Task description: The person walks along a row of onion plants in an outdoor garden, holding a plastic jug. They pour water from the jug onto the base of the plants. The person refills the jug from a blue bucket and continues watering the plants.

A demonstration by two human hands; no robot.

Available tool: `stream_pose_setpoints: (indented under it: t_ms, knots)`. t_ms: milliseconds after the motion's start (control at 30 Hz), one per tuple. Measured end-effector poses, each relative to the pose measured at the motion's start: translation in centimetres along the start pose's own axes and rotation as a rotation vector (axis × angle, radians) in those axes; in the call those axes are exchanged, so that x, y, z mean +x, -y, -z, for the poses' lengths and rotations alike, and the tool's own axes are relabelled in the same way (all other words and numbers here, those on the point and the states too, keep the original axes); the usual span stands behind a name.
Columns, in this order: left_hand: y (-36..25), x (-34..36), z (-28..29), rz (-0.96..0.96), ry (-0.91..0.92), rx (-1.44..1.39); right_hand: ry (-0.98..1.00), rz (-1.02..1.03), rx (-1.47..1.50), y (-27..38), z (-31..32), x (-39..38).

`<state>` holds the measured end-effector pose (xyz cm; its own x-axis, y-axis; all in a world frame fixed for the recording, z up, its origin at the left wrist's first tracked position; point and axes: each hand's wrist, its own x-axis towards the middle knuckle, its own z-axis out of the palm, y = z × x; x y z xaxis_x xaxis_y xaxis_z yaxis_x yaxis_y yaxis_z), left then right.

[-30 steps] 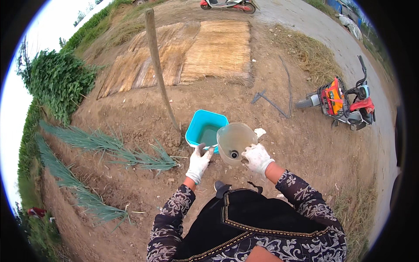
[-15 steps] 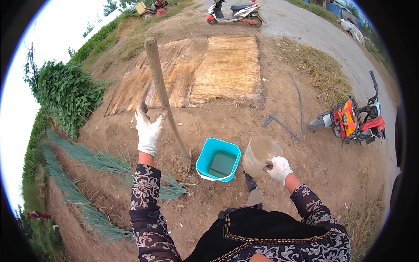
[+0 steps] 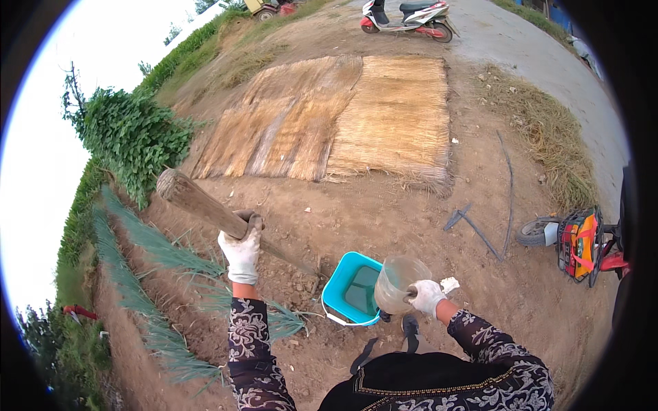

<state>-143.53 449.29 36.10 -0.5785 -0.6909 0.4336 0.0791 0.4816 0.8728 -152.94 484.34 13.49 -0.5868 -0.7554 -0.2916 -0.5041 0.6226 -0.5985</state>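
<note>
My left hand, in a white glove with a soiled grey fingertip area, is closed round a thick wooden pole. The pole leans up and to the left, its lower end meeting the soil. In my right hand, also gloved, is the rim of a cloudy clear plastic container. That container is tilted at the right side of a turquoise bucket, overlapping its edge in the view; whether they touch I cannot tell. Dark liquid stands in the bucket, and its white handle hangs at the near side.
Rows of green onions grow at left, below a leafy bush. Straw mats lie ahead. A pickaxe-shaped tool and a thin stick rest at right, near a bike with a basket. A scooter stands far off.
My left hand has gone from open beside the pole to gripping it, and the pole now leans further left. The clear container has moved closer to the bucket. The view has shifted.
</note>
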Motion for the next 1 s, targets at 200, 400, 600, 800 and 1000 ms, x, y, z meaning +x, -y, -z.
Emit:
stream_pose_setpoints:
  t_ms: [200, 400, 600, 800, 1000]
  knots:
    - [0.7, -0.5, -1.3, -0.137, -0.168, 0.001, 0.146, 0.078, 0.068, -0.9, -2.5, 5.5]
    - [0.0, 0.1, -1.9, -0.292, -0.161, 0.027, 0.277, 0.082, 0.117, -0.9, -5.9, 10.4]
    - [-0.2, 0.2, -1.6, -0.325, -0.132, 0.016, 0.381, -0.017, 0.177, -1.5, -9.8, 14.0]
    - [-0.7, 0.3, -0.9, -0.332, -0.15, 0.118, 0.45, -0.145, 0.196, -2.8, -14.0, 16.8]
    - [-1.8, -1.3, -0.7, -0.372, -0.316, 0.068, 0.471, -0.258, 0.198, -5.3, -19.2, 20.1]
